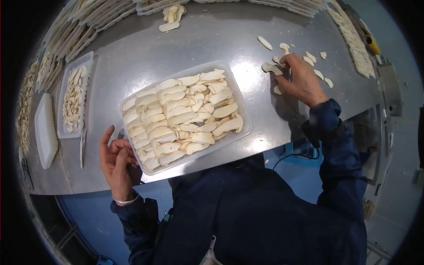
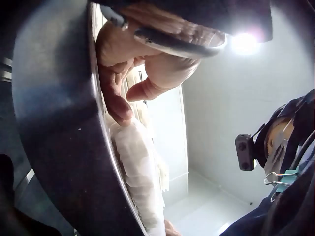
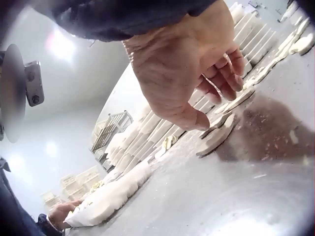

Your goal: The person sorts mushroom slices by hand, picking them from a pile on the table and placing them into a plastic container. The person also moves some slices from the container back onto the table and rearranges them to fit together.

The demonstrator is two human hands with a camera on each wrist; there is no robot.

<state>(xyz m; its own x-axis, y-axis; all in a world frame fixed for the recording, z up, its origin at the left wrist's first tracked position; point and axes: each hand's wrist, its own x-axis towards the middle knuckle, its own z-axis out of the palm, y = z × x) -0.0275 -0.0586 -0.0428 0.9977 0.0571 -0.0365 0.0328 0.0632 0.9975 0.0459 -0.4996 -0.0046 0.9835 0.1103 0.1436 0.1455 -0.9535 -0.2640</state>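
A clear plastic tray [image 1: 245, 128] with overlapping rows of pale mushroom slices [image 1: 176, 109] lies at the table's front edge. Beside its left front corner is my left hand [image 1: 116, 161], fingers loosely bent; the left wrist view shows a fingertip right at the tray's ridged side [image 2: 135, 160]. On the right, my right hand [image 1: 304, 80] reaches low over loose slices with thumb and fingers apart. Its thumb tip is close above a mushroom slice [image 3: 216, 138] lying on the metal. From overhead, that hand partly covers the slices beneath it.
More loose slices [image 1: 319, 74] are scattered right of the right hand. At left stand a narrow tray of small pieces [image 1: 89, 73], a white tray [image 1: 46, 132] and a knife [image 1: 82, 148]. Stacked filled trays [image 1: 95, 20] line the back. Mushroom pieces [image 1: 170, 27] lie at the far side.
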